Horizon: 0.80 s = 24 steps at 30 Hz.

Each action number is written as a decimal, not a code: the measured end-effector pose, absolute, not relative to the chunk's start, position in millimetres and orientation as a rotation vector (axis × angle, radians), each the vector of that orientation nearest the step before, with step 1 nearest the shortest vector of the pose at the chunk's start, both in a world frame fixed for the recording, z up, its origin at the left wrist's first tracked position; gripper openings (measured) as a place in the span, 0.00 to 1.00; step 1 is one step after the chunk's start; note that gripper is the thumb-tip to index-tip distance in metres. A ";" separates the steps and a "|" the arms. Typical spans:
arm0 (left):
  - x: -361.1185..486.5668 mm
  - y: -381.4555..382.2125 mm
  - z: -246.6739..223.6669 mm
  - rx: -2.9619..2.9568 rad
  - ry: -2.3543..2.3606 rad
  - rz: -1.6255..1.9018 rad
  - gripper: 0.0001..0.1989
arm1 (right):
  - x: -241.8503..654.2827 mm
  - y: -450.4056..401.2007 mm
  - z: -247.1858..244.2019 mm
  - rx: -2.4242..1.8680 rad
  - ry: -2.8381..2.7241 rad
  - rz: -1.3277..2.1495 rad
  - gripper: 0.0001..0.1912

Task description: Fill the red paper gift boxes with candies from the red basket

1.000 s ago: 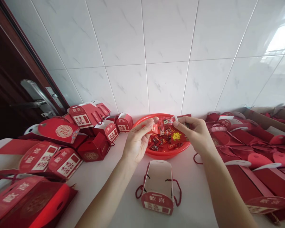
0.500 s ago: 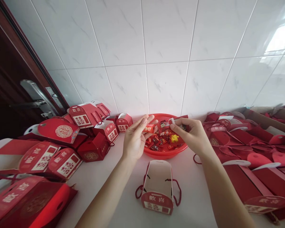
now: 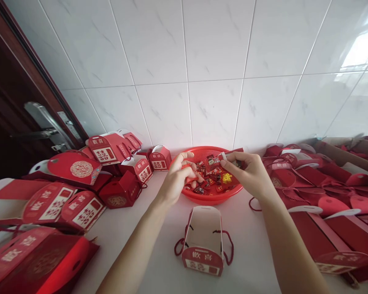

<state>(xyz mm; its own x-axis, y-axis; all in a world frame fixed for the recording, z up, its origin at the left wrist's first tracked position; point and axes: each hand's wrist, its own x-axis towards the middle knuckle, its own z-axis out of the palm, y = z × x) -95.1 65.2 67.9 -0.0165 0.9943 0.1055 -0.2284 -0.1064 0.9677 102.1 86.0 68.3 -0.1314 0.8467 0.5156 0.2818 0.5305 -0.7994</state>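
A red plastic basket (image 3: 213, 200) holds several small wrapped candies (image 3: 211, 177). My left hand (image 3: 176, 177) is over the basket's left side, fingers curled, with a small red packet (image 3: 191, 178) partly hidden among them. Above the right side, my right hand (image 3: 245, 169) pinches a red candy packet (image 3: 214, 161) between thumb and fingers; another red wrapper sticks out behind the fingers. Nearer to me stands an open red and white gift box (image 3: 202, 239) with dark red cord handles on both sides.
Red gift boxes (image 3: 119, 190) are heaped at the left beside a dark door (image 3: 15, 94). More red boxes (image 3: 319, 232) lie in rows at the right, near a cardboard carton (image 3: 340, 152). A tiled wall (image 3: 214, 110) rises behind the basket.
My left hand has moved slightly left, and its fingers have curled more around the small red packet. My right hand has hardly moved and keeps its candy packet.
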 end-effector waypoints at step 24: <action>-103.4 69.6 56.3 1.451 0.977 1.116 0.08 | 109.7 92.0 63.7 -1.072 -1.700 0.497 0.14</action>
